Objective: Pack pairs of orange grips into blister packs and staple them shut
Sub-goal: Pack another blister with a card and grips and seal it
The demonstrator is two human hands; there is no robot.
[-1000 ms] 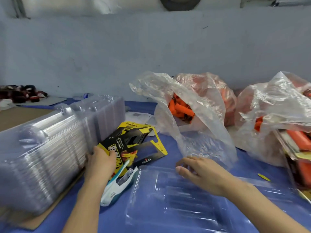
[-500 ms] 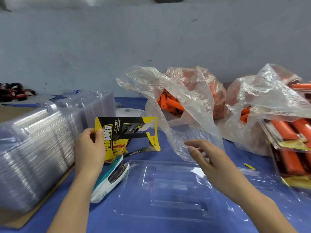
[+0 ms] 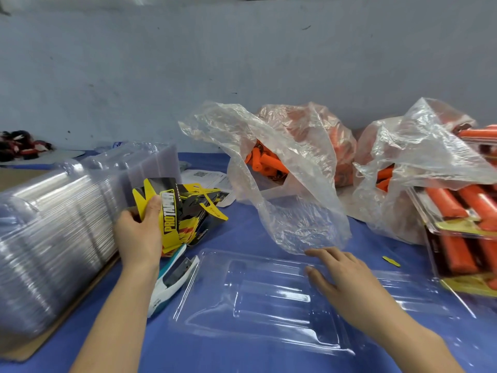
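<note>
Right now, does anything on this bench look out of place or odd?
Only small things: a yellow scrap lies loose on the blue cover right of the open blister pack, and the card stack is fanned askew.

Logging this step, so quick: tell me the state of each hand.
Left hand: grips a yellow-and-black insert card.
Right hand: open, fingers straight over the clear blister pack, holding nothing.
</note>
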